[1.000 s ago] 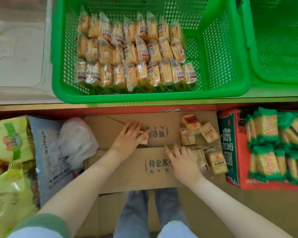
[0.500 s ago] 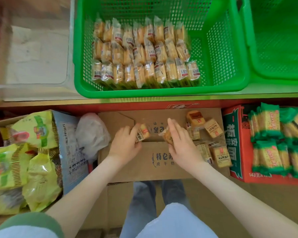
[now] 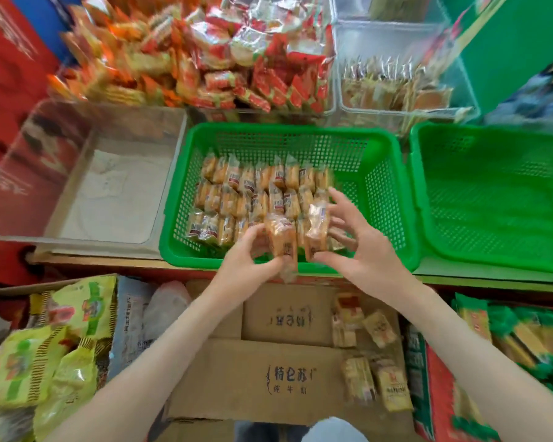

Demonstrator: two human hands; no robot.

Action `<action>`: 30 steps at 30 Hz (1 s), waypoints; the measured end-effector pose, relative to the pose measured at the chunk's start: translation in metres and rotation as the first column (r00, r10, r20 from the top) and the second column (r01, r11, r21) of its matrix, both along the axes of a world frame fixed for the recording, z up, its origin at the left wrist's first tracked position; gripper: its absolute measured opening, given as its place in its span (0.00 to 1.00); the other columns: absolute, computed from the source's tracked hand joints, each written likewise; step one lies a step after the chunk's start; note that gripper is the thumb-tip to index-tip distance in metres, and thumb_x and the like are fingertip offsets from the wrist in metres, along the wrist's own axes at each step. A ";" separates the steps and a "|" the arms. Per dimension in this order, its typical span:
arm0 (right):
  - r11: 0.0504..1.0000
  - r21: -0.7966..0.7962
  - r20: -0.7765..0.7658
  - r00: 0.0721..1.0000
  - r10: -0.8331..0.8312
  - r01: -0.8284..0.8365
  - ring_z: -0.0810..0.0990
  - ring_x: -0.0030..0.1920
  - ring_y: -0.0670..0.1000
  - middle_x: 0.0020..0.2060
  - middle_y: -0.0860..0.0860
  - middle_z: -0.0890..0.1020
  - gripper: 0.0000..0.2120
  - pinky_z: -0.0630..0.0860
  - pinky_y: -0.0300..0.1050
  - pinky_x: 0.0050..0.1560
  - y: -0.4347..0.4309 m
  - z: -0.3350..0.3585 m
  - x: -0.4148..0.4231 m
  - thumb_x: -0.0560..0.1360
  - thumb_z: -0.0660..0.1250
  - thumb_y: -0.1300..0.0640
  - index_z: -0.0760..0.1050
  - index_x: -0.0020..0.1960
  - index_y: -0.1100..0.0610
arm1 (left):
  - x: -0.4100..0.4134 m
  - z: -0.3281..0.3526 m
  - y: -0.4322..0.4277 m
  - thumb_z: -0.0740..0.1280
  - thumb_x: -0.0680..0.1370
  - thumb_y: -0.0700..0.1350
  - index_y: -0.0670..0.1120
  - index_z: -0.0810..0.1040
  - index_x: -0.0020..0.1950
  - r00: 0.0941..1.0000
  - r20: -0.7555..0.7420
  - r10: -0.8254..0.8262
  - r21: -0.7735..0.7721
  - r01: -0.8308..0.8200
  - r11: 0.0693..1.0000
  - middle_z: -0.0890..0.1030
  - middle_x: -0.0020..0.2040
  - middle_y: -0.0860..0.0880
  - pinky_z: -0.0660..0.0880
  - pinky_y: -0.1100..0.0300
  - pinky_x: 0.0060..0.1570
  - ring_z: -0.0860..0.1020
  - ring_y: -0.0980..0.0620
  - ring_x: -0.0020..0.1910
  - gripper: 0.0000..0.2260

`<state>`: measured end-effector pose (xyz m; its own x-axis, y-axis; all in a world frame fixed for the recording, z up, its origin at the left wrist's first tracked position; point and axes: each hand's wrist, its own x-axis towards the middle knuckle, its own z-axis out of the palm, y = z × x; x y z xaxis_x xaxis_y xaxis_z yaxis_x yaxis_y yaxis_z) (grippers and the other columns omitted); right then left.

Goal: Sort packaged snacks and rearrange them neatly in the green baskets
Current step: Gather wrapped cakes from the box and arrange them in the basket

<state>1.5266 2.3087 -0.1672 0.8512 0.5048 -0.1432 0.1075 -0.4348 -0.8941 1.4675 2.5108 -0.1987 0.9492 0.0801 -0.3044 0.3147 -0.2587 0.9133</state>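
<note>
Two green baskets (image 3: 393,193) (image 3: 492,202); left hand (image 3: 246,261) grips one packet (image 3: 281,242); right hand (image 3: 366,247) pinches second packet (image 3: 316,231).

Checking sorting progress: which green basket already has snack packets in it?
The left basket, filled with rows of packets; the right basket beside it shows only bare mesh.

Bright, even, diffuse light fills the scene; shadows are faint and soft (a dim band lies under the shelf edge). Motion blur smears everything, worst toward the top and sides, where the red snack heap (image 3: 237,59) streaks. The left hand (image 3: 243,266), the right hand (image 3: 367,253) and the 2 snack packets (image 3: 281,240) they pinch look soft. Wide-angle distortion bows the green basket (image 3: 284,129) rim; the cardboard box (image 3: 237,387) print is clearest.
</note>
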 end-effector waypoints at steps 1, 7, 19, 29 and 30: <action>0.999 -0.002 0.000 0.999 -0.039 0.039 0.68 0.61 0.28 0.61 0.34 0.68 0.45 0.66 0.27 0.63 -0.003 -0.001 0.018 0.71 0.73 0.65 0.50 0.74 0.39 | 0.010 0.002 0.000 0.76 0.71 0.49 0.51 0.72 0.66 0.999 0.009 0.047 -0.029 -0.047 0.998 0.80 0.57 0.57 0.71 0.53 0.65 0.77 0.59 0.58 0.26; 0.946 -0.280 -0.018 0.985 -0.172 0.161 0.70 0.66 0.52 0.65 0.51 0.71 0.38 0.67 0.40 0.60 -0.016 -0.059 0.115 0.70 0.72 0.70 0.59 0.74 0.54 | 0.055 -0.007 0.003 0.77 0.70 0.47 0.59 0.72 0.58 0.974 0.026 0.226 -0.055 -0.224 0.973 0.79 0.56 0.57 0.69 0.54 0.64 0.76 0.58 0.58 0.22; 0.891 -0.438 -0.219 0.975 0.024 -0.120 0.79 0.49 0.51 0.62 0.54 0.73 0.41 0.79 0.47 0.44 -0.017 -0.085 0.119 0.76 0.58 0.73 0.44 0.77 0.44 | 0.079 -0.028 -0.010 0.75 0.72 0.41 0.54 0.68 0.69 0.990 0.020 0.140 -0.006 -0.140 0.990 0.77 0.57 0.60 0.72 0.70 0.53 0.75 0.65 0.57 0.29; 0.988 0.076 -0.294 0.943 0.153 -0.136 0.75 0.61 0.40 0.64 0.41 0.74 0.33 0.73 0.42 0.63 -0.013 -0.028 0.117 0.75 0.70 0.60 0.60 0.73 0.40 | 0.121 -0.020 -0.050 0.73 0.74 0.44 0.50 0.66 0.73 0.976 0.197 -0.089 0.150 0.060 0.987 0.76 0.65 0.52 0.72 0.53 0.66 0.73 0.56 0.64 0.29; 0.995 0.041 -0.250 0.963 0.098 -0.091 0.76 0.60 0.40 0.62 0.41 0.76 0.31 0.73 0.44 0.62 -0.013 -0.030 0.121 0.74 0.71 0.61 0.63 0.70 0.40 | 0.125 -0.020 -0.052 0.73 0.75 0.44 0.50 0.66 0.73 0.975 0.198 -0.104 0.147 0.076 0.986 0.75 0.66 0.52 0.71 0.52 0.67 0.72 0.55 0.65 0.29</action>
<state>1.6471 2.2954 -0.1976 0.7379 0.5883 -0.3308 -0.0835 -0.4068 -0.9097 1.5920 2.4593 -0.2189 0.9952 0.0190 -0.0955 0.0950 -0.4054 0.9092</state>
